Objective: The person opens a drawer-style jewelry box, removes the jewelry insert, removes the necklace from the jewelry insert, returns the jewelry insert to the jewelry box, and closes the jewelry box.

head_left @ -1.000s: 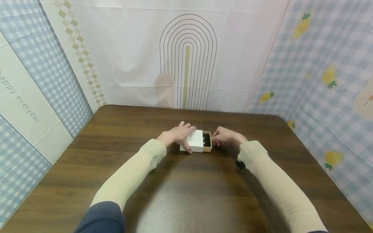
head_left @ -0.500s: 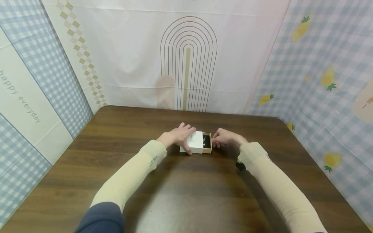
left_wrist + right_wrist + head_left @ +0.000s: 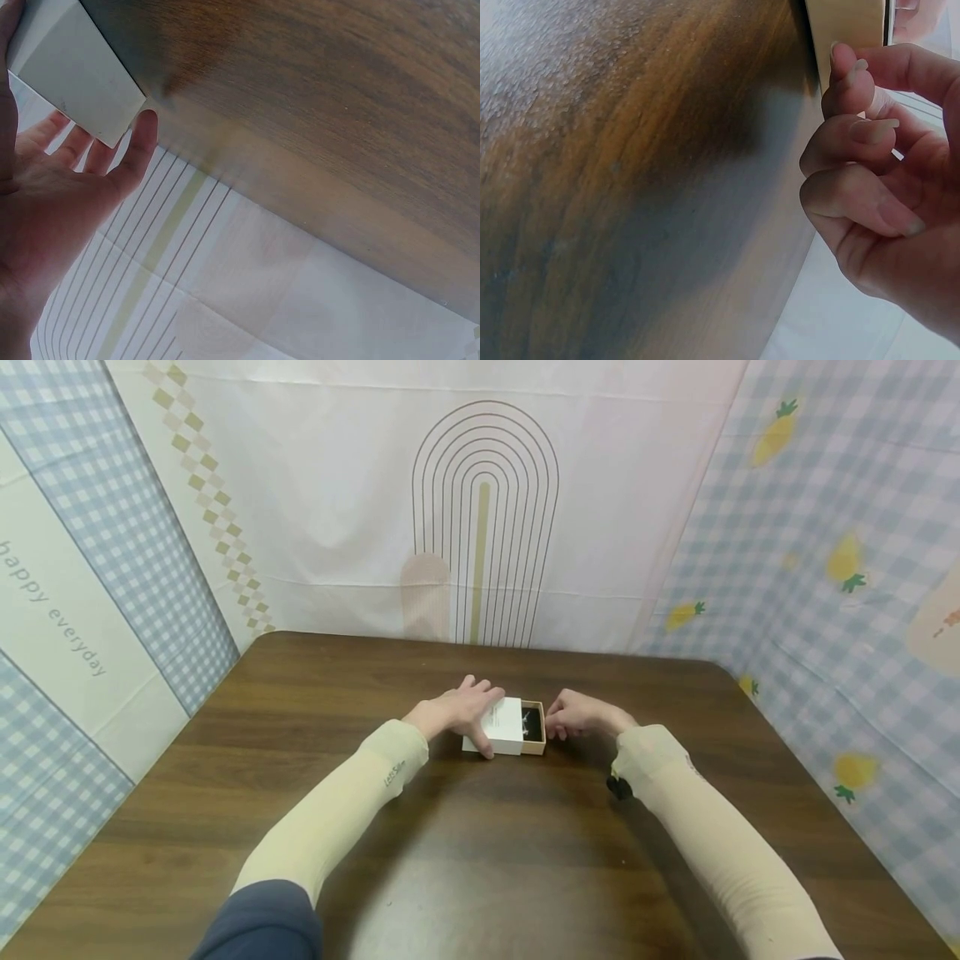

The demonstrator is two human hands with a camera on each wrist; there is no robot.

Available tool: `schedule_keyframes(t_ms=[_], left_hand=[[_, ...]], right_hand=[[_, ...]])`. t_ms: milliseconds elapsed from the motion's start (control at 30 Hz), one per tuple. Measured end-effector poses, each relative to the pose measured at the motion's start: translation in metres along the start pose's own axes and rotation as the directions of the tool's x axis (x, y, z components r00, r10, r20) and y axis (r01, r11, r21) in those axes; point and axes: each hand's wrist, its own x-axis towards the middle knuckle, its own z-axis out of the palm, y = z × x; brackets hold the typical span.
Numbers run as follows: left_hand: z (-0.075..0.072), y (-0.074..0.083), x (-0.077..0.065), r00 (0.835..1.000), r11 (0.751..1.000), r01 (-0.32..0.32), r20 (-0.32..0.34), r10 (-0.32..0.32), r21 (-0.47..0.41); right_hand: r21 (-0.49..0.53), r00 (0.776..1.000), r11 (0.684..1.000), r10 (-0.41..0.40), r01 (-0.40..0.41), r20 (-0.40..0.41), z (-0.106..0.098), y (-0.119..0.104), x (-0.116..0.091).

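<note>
A small white drawer box (image 3: 507, 727) lies on the brown table, its tan inner tray (image 3: 533, 747) slid partly out to the right. Inside the tray is a black insert (image 3: 533, 724) with a small silvery item, too small to make out. My left hand (image 3: 463, 706) grips the white sleeve, thumb on the near side and fingers on the far side. At the tray's end my right hand (image 3: 577, 712) has curled fingers; in the right wrist view its thumb and index fingertip (image 3: 845, 64) come together at the tan end wall (image 3: 847, 26). Anything between them is hidden.
The dark wood-grain table (image 3: 495, 852) has rounded far corners. Behind it hangs a white printed cloth (image 3: 337, 485), with blue checked cloth (image 3: 832, 627) at the sides. A black object (image 3: 618, 783) sits under the right wrist.
The whole scene shifts very slightly downward in the head view after the first frame. Both hands and the part-open box hold the same positions.
</note>
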Motion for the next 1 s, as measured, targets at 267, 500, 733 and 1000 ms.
schedule_keyframes(t_ms=[267,500,733,1000], left_hand=[[-0.0019,-0.001,-0.0001,1.0,1.0,-0.01,-0.003,0.01,-0.006],[-0.0015,-0.0015,0.0001,1.0,1.0,-0.009,0.003,0.009,-0.003],[-0.0015,-0.0005,-0.0009,1.0,1.0,-0.008,0.007,0.008,-0.011],[-0.0018,-0.0003,-0.0017,1.0,1.0,-0.009,0.006,0.009,-0.018]], right_hand=[[0.004,1.0,1.0,-0.005,0.005,-0.009,-0.0008,0.0002,0.0012],[0.009,1.0,1.0,-0.015,0.015,-0.006,-0.0006,-0.0008,-0.0003],[0.01,1.0,1.0,-0.008,0.008,-0.001,-0.0002,-0.0012,-0.0013],[0.005,1.0,1.0,0.002,-0.002,-0.001,-0.0005,0.0002,-0.0022]])
